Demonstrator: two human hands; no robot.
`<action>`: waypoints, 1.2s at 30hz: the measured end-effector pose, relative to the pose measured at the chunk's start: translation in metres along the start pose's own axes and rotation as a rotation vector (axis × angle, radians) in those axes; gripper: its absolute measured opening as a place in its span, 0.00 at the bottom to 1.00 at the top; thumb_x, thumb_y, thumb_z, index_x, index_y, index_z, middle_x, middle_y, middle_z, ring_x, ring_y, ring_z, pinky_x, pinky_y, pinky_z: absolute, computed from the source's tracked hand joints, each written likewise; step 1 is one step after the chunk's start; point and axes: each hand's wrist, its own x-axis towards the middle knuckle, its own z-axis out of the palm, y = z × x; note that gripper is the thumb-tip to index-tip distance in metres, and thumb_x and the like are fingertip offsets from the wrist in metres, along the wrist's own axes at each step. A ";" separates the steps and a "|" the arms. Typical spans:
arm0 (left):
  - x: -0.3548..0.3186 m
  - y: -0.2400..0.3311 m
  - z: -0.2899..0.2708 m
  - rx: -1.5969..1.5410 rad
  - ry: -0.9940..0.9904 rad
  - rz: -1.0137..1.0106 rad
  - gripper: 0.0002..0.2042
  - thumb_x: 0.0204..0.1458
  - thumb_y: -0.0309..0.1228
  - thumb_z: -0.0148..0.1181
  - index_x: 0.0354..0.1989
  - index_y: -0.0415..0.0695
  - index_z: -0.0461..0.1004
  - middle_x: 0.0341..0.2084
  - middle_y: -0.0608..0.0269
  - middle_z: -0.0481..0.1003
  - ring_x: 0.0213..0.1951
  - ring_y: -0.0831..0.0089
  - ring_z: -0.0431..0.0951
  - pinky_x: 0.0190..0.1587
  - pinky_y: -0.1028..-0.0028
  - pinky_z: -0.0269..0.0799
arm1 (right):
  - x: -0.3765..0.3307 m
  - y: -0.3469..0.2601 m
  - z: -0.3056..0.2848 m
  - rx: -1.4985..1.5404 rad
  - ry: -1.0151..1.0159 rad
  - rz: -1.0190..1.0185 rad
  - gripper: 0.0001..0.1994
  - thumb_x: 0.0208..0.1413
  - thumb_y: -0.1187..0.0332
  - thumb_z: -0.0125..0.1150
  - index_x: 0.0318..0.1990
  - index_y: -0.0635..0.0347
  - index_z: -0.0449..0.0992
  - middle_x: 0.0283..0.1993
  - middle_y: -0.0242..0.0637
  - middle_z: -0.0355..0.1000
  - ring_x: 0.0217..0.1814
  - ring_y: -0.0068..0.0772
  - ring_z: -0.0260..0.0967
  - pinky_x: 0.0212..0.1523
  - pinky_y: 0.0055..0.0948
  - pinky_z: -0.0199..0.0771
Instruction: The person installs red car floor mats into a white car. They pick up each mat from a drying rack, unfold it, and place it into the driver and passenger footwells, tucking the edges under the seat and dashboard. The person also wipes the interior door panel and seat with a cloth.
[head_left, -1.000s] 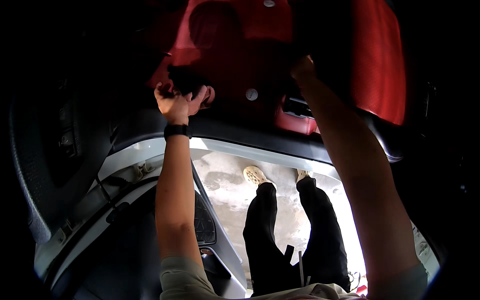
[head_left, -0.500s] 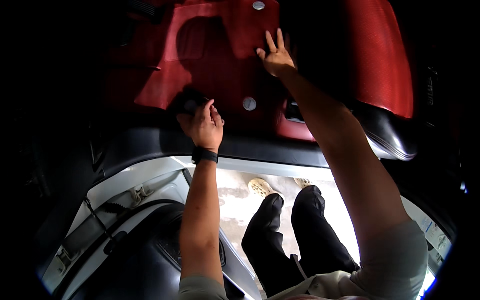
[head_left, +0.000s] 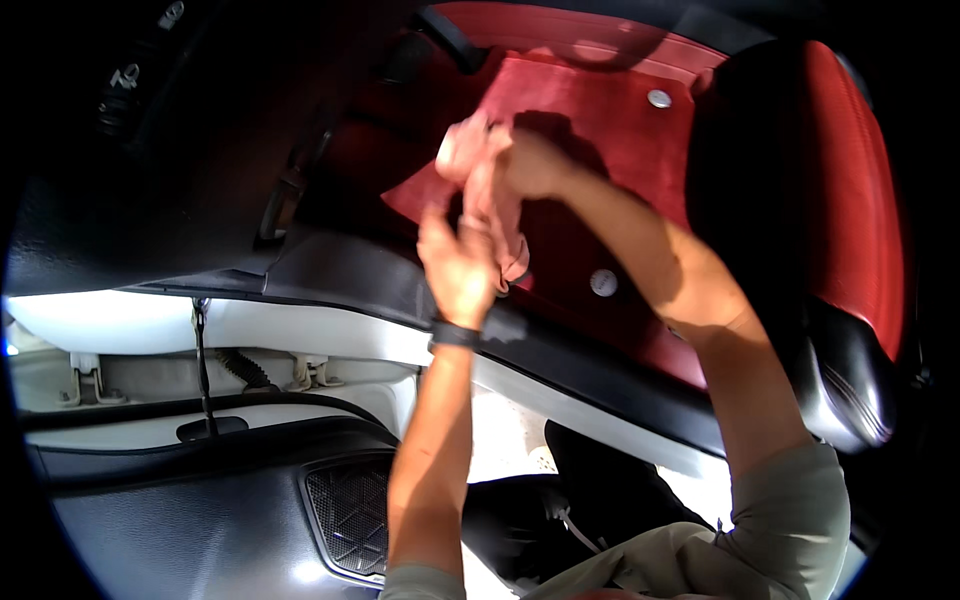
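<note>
A crumpled pink cloth (head_left: 487,190) is bunched up in front of me, above a red floor mat (head_left: 590,90) in a car footwell. My right hand (head_left: 530,165) is closed on the cloth's upper part, though motion blurs its fingers. Lower down, my left hand (head_left: 460,270), with a black band on the wrist, is raised against the cloth's left side. Its fingers are smeared, so whether they grip the fabric is unclear. The cloth's lower end dangles near the black door sill trim (head_left: 370,270).
Round silver studs (head_left: 603,283) sit on the mat. At right is a red and black seat (head_left: 860,200); a pedal (head_left: 450,40) stands at the far side. The open door panel (head_left: 200,520) with a speaker grille (head_left: 345,510) lies at lower left, beside the white door frame (head_left: 330,330).
My view has swung leftward. My spread right hand has left the mat's edge and come together with my left hand, and the pink cloth is now visible between them.
</note>
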 end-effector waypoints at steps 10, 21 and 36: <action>-0.052 0.034 0.028 0.489 -0.358 -0.054 0.17 0.52 0.40 0.60 0.44 0.41 0.79 0.43 0.54 0.80 0.44 0.58 0.81 0.48 0.66 0.77 | 0.038 0.099 0.052 -0.657 -0.029 0.140 0.33 0.60 0.46 0.51 0.70 0.50 0.61 0.75 0.52 0.48 0.77 0.55 0.39 0.72 0.56 0.44; -0.037 0.043 0.044 0.391 -0.292 -0.073 0.18 0.48 0.39 0.64 0.43 0.40 0.80 0.39 0.53 0.81 0.41 0.58 0.82 0.45 0.67 0.78 | 0.150 0.218 0.070 0.184 0.545 0.163 0.11 0.57 0.64 0.56 0.46 0.48 0.78 0.56 0.42 0.68 0.59 0.49 0.65 0.56 0.41 0.74; -0.044 0.036 0.034 0.417 -0.255 -0.088 0.17 0.47 0.39 0.63 0.42 0.40 0.80 0.35 0.52 0.81 0.36 0.58 0.82 0.41 0.66 0.79 | 0.004 0.022 0.100 0.308 -0.137 0.108 0.08 0.60 0.63 0.61 0.39 0.57 0.76 0.31 0.34 0.69 0.42 0.30 0.69 0.43 0.30 0.70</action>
